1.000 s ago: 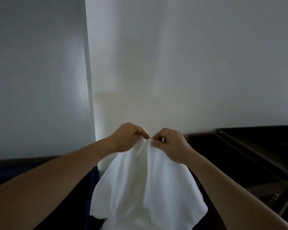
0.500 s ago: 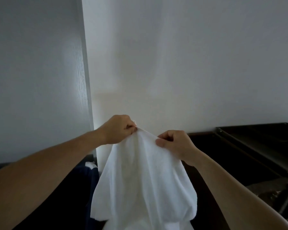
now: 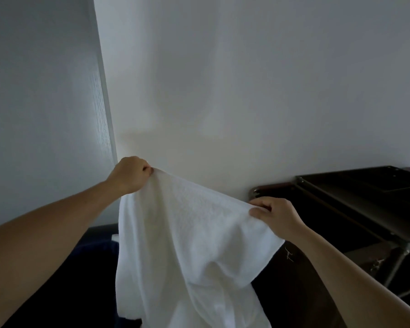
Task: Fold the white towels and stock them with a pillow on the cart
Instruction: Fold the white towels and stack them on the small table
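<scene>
Towel-folding in progress: a person holds a white towel (image 3: 192, 245) up by its top edge, in the air to the left of the cart (image 3: 355, 192) and in front of a pale wall (image 3: 246, 91). The L hand (image 3: 130, 174), farther from the cart and higher, is curled into a fist w/ fingers and thumb pinching one end of the edge. The R hand (image 3: 276, 215), just in front of the cart's near corner, pinches the other end btwn thumb and bent fingers. The edge runs taut btwn them, sloping down toward the cart. The rest hangs in loose bunches.

Risks, as judged: the R pinch seems to sit a little in from the true corner, w/ cloth spilling past the wrist on the cart side, so a fold made from here could come out skewed. The bunched lower half may trap creases unless shaken flat. Both grips are small, and a hard shake could pull the edge free.

Hard to read: the towel's bottom is cut off by the frame, so contact w/ anything below can't be told. No pillow in view. The cart is dark and cropped on its far side, its contents unreadable.
</scene>
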### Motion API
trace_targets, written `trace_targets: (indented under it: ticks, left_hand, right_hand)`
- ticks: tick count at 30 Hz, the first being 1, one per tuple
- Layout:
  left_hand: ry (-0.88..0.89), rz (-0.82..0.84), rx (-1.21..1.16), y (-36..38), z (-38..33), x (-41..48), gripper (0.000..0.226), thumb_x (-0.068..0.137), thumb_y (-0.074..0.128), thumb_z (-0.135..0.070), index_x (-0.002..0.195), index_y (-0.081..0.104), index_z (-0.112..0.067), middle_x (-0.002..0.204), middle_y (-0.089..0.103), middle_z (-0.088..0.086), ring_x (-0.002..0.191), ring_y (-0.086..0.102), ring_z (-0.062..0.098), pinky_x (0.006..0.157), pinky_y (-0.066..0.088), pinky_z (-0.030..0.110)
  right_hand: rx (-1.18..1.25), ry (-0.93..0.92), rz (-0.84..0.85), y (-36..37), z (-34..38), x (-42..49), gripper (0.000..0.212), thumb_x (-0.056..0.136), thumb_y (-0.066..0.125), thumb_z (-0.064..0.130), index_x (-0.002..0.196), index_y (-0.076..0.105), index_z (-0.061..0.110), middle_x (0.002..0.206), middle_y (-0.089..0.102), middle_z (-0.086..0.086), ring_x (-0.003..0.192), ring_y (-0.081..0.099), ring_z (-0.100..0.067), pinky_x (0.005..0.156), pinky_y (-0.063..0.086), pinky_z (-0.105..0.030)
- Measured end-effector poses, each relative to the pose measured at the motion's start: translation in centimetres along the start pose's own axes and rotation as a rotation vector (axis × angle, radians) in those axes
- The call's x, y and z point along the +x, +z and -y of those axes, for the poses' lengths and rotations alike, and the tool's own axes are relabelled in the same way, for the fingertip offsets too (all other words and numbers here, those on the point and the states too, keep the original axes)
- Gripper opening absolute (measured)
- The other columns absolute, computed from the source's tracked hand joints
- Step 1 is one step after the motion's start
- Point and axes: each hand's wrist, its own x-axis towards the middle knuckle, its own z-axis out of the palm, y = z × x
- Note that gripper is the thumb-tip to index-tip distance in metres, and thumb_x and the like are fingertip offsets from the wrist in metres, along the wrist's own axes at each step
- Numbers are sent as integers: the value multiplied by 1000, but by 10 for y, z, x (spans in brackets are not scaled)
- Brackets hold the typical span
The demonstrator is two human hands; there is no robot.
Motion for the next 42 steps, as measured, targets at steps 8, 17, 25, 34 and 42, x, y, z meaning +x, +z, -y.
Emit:
trace_targets:
  ticks: [8, 17, 25, 34, 42]
  left_hand:
    - [-147, -17, -34, 9, 15, -1, 39, 99, 50, -19, 72, 66, 2, 71, 63, 15, 66, 52, 26, 63, 37, 32]
    - [-158, -15, -52, 13, 8, 3, 39, 97, 51, -15, 60, 57, -3, 63, 57, 10, 66, 53, 30, 62, 38, 34]
    - [-291, -40, -261, 4, 14, 0, 29, 96, 56, -15, 71, 67, -3, 69, 58, 11, 69, 56, 31, 66, 43, 32]
    - [-533, -26, -720, 5, 0, -28, 23, 93, 66, -15, 112, 73, -4, 110, 69, 11, 92, 63, 26, 84, 50, 31]
    - [6, 12, -562, 39, -126, -81, 49, 94, 58, -20, 142, 52, -24, 75, 71, -9, 79, 64, 5, 73, 39, 11]
  right_hand:
    - [-274, -233, -6, -11, -16, -22, 21, 94, 67, 27, 114, 70, 30, 91, 60, 29, 88, 57, 16, 72, 43, -5]
    - [-296, 5, 106, -6, -20, -27, 10, 94, 66, 37, 90, 71, 29, 83, 70, 8, 75, 65, -5, 67, 50, -19]
    - [799, 158, -165, -47, -5, -5, 14, 89, 70, 15, 77, 76, 13, 77, 70, -6, 67, 66, -19, 59, 54, -30]
    - [561, 567, -215, -25, 12, 7, 12, 83, 73, 8, 82, 70, -4, 63, 61, -12, 51, 53, -20, 42, 45, -24]
    - [322, 265, -125, 43, 88, 24, 36, 81, 76, 20, 55, 66, -1, 55, 67, -16, 54, 66, -35, 65, 59, -42]
